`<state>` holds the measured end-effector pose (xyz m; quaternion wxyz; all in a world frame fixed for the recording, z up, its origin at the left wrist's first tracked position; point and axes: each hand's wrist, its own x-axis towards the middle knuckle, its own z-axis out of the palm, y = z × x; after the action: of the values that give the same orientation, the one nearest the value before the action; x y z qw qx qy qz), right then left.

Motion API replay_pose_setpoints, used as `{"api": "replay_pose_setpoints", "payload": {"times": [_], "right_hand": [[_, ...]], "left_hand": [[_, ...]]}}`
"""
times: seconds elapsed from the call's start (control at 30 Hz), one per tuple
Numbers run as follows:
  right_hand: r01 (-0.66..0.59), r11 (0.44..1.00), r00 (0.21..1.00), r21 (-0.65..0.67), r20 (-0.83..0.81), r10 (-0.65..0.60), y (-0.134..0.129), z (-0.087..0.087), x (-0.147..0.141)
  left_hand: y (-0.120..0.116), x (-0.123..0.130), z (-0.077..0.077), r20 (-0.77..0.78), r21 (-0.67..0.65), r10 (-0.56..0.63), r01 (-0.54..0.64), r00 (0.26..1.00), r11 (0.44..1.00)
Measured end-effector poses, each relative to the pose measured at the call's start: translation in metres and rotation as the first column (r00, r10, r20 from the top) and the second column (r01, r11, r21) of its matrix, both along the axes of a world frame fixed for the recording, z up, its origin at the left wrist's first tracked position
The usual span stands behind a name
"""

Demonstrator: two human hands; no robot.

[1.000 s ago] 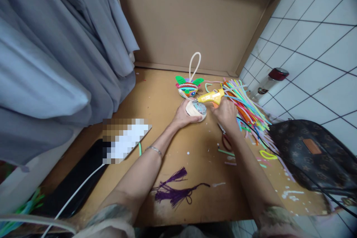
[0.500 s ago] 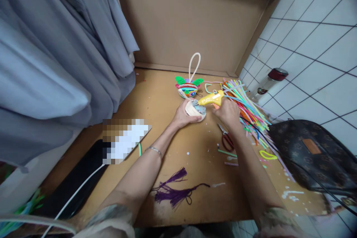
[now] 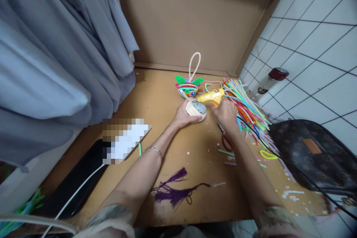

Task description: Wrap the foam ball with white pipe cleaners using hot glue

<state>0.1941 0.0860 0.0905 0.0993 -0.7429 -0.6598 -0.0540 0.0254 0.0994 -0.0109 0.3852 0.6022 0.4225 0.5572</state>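
Observation:
My left hand point(image 3: 182, 114) is wrapped round a rounded ball point(image 3: 195, 112), cream-coloured along its near side and grey-blue on the upper right. My right hand point(image 3: 226, 113) grips a yellow hot glue gun point(image 3: 211, 96) by its handle, a finger at the orange trigger. The gun's nozzle points left and meets the ball's upper edge; whether it touches I cannot tell. Just behind the ball stands a colourful lion-head-like ornament point(image 3: 188, 90) with green ears and a white loop point(image 3: 194, 63). Partly under my right wrist lie red-handled scissors point(image 3: 226, 141).
Many coloured pipe cleaners point(image 3: 245, 108) lie at the right, beside a dark patterned bag point(image 3: 315, 152) and a bottle point(image 3: 269, 83). Purple tassels point(image 3: 174, 193) rest near the front edge. A black cord point(image 3: 259, 139) trails rightward from the gun. Cardboard point(image 3: 189, 22) stands behind; grey cloth point(image 3: 69, 44) hangs left.
The glue gun's nozzle has shifted slightly up and left along the ball's edge. My right hand has moved a little left with it, while my left hand stays in place.

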Motion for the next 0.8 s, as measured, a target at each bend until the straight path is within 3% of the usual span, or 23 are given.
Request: {"api": "replay_pose_setpoints", "payload": {"times": [0.8], "right_hand": [[-0.047,0.999,0.996,-0.026,0.078,0.049,-0.0015,0.006,0.0039]], "left_hand": [[0.0039,0.0001,-0.0078,0.016,0.028,-0.017,0.017,1.0,0.999]]}}
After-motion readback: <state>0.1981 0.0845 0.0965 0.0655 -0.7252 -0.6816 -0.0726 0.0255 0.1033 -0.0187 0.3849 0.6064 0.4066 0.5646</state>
